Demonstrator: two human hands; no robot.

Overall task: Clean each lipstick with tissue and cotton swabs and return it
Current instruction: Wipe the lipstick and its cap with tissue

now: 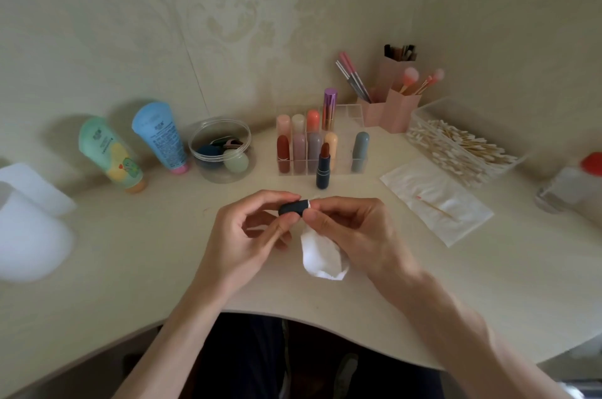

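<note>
My left hand [247, 232] pinches a dark lipstick cap [293, 207] lying sideways above the desk. My right hand [348, 229] pinches a white tissue [321, 255] against the cap's open end; the rest of the tissue hangs down below my fingers. The uncapped lipstick [323, 170], dark tube with a brown-red bullet, stands upright on the desk in front of a clear organizer [345, 151] holding several lipsticks. A clear box of cotton swabs [462, 144] sits at the right.
A flat tissue [436, 200] with a used swab on it lies right of my hands. Two tubes [136, 148] and a round clear jar [221, 151] stand at the left, pink brush holders [391, 105] at the back, a red-capped bottle [573, 183] at the far right.
</note>
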